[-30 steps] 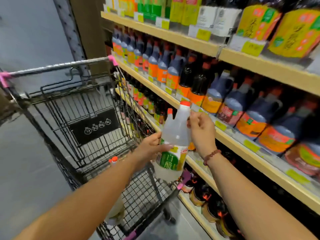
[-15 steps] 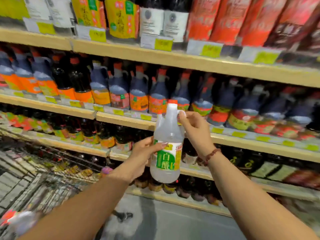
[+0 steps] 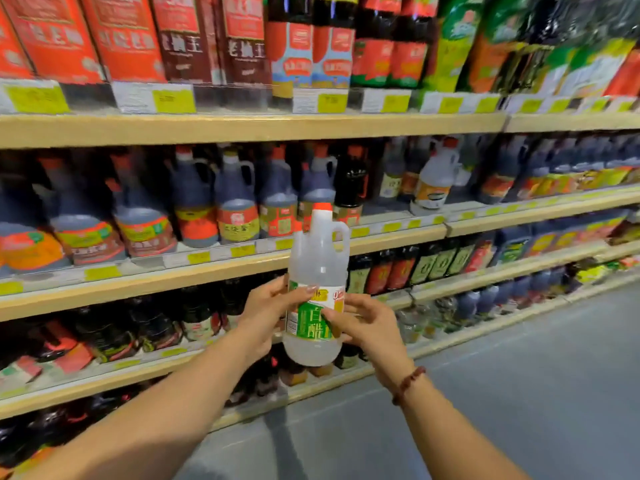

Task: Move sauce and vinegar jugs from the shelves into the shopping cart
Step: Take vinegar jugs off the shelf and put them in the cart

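Note:
A clear white vinegar jug with an orange cap and a green label stands upright in the air in front of the shelves. My left hand grips its left side at the label. My right hand holds the label's right side, thumb across the front. Dark sauce jugs with orange caps fill the middle shelf behind it. Another pale jug stands farther right on that shelf. The shopping cart is out of view.
Wooden shelf boards with yellow price tags run across the view at several heights. Tall red-labelled bottles fill the top shelf, small dark bottles the lower ones. Grey aisle floor lies at the lower right.
The view has swung right, away from the cart, which has left the frame. My right hand moved from the jug's neck down to its label. The left hand kept its grip.

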Available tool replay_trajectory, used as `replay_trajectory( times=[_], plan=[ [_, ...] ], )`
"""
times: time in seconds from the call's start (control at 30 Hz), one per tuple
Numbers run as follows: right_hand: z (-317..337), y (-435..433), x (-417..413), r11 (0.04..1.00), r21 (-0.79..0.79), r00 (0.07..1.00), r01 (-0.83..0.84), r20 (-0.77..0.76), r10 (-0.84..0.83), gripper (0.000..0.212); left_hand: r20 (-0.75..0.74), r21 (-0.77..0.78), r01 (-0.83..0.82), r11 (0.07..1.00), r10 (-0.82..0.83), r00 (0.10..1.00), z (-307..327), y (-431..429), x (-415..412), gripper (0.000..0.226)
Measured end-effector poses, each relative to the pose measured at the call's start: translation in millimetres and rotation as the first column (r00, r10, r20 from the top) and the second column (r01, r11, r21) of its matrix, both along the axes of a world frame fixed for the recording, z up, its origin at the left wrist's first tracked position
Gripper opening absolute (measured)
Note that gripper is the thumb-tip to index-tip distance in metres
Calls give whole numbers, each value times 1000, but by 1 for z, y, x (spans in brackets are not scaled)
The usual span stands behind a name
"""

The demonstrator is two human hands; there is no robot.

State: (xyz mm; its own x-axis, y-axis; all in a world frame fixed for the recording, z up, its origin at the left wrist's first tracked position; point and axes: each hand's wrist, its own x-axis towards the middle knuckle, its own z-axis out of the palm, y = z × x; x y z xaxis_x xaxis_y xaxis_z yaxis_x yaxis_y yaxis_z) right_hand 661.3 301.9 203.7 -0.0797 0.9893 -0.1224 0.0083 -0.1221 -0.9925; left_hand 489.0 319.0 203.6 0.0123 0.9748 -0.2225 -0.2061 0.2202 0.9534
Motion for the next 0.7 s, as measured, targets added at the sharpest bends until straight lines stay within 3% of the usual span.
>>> replay_trajectory(
  times=[0.2,0.43,0.6,0.7],
  plan=[
    [4,19,116,990,26,990,140,3,-140,44,28,0,147,989,-147,989,2,39,118,43],
    [15,50,201,958,64,960,280,8,-281,28,55,40,303,952,-305,951,15,92,216,27],
    [17,86,248,935,92,939,343,6,-345,25,84,56,376,925,-379,922,16,142,269,47],
    [20,122,275,914,118,919,389,15,-393,26,83,77,410,909,-416,906,17,186,300,26]
  ],
)
